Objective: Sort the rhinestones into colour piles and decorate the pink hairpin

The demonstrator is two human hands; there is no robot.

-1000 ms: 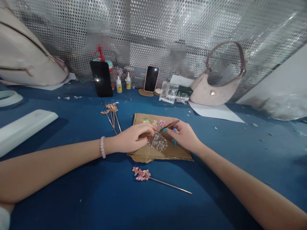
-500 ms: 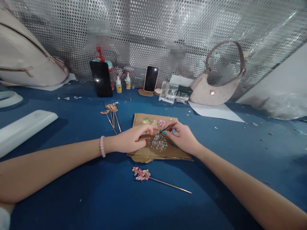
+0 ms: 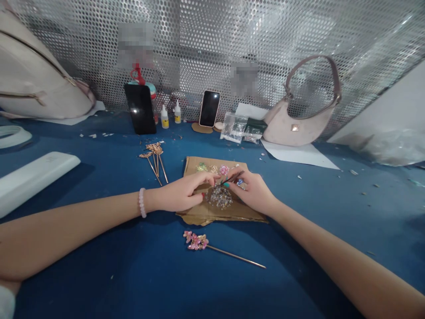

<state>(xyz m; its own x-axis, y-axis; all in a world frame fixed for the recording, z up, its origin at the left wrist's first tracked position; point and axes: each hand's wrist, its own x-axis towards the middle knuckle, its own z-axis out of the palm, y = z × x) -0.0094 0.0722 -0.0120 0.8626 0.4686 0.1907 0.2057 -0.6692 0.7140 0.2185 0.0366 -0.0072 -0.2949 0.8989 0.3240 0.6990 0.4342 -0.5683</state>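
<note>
My left hand (image 3: 183,193) rests on a brown cardboard piece (image 3: 206,214), its fingers curled and pinched over a pile of small sparkling stones (image 3: 219,198). What the fingertips hold is too small to make out. My right hand (image 3: 253,190) is closed on thin tweezers (image 3: 232,177), whose tip points left toward my left fingertips. Small heaps of green, gold and pink stones (image 3: 213,169) lie at the far edge of the cardboard. A finished hairpin with pink flowers (image 3: 196,241) lies on the blue cloth in front of the cardboard.
Several bare gold hairpins (image 3: 155,156) lie left of the cardboard. Two phones (image 3: 141,109) (image 3: 210,109), two small glue bottles (image 3: 164,117), plastic bags (image 3: 235,127) and a pale handbag (image 3: 299,124) stand along the perforated metal wall. A white long object (image 3: 33,175) lies at the left.
My right hand has shifted slightly left and up with the tweezers, closer to my left fingertips. The left hand has barely moved.
</note>
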